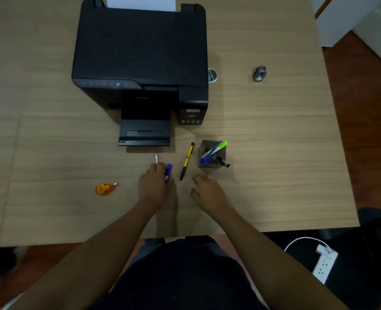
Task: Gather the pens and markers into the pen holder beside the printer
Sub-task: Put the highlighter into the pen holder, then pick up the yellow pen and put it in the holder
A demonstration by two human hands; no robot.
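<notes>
one printer (140,52), one pen holder (210,165), one yellow pen (187,161), one correction tape (105,188).

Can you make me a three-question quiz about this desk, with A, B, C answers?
1. Where is the pen holder?
A. On the printer
B. In front of the printer's right corner
C. On the floor

2. What colour is the pen lying alone on the table?
A. Yellow and black
B. Red
C. Pink

3. What is the left hand doing?
A. Resting flat
B. Gripping pens
C. Holding paper

Answers: B, it stands on the table there; A, its barrel shows both colours; B, a blue-capped pen pokes from its fingers.
</notes>
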